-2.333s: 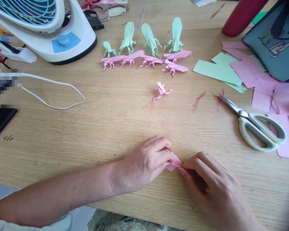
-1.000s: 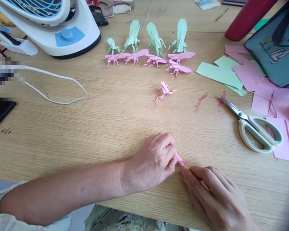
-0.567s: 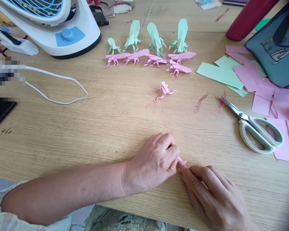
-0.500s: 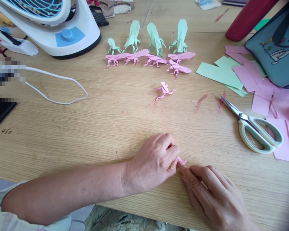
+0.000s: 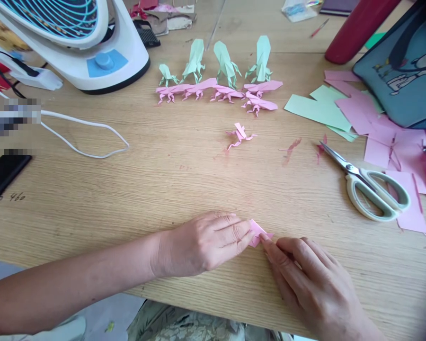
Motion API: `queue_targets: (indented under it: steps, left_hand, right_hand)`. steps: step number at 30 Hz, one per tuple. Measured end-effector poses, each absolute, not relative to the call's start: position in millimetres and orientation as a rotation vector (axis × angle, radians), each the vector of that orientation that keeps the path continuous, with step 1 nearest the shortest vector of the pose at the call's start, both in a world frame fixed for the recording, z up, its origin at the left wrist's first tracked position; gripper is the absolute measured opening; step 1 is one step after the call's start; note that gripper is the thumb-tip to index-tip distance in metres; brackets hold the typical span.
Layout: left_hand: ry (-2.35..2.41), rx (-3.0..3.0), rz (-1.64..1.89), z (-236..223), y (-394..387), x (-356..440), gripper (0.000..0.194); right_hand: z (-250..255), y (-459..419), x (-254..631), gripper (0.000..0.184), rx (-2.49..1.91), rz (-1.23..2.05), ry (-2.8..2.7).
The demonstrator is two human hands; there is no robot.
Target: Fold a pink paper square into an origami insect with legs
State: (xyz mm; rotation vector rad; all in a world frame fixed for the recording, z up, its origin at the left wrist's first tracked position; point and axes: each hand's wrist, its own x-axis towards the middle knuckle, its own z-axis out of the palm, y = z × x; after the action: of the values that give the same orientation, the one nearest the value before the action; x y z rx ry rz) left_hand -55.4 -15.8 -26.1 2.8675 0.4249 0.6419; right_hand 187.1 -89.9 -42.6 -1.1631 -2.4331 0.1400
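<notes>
A small folded pink paper [image 5: 258,231] lies on the wooden table [image 5: 163,189] near its front edge. My left hand [image 5: 208,241] lies over its left part, fingers stretched and pressing it down. My right hand [image 5: 308,279] comes from the lower right and pinches the paper's right tip with thumb and forefinger. Most of the paper is hidden under my fingers. Farther back lies a single small pink origami figure [image 5: 239,135]. Behind it stand a row of pink figures [image 5: 216,91] and a row of green figures [image 5: 223,61].
Scissors [image 5: 369,182] lie at the right beside pink paper sheets [image 5: 394,142] and green paper sheets [image 5: 319,111]. A white fan [image 5: 78,42] and a white cable [image 5: 85,137] are at the left, a black phone [image 5: 3,173] at the left edge. A blue pouch [image 5: 401,61] and a red cylinder [image 5: 355,28] sit at the back right.
My left hand has flattened from a curled pinch and shifted a little toward me and left, showing more of the pink paper. My right hand still pinches its right tip.
</notes>
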Motion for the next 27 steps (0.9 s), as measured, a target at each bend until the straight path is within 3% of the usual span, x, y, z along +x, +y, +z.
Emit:
queue_targets:
  steps: [27]
  left_hand:
    - [0.511, 3.015, 0.516, -27.3, -27.7, -48.0, 0.032]
  right_hand:
    - [-42.9, -93.6, 186.5, 0.025, -1.154, 0.073, -2.470]
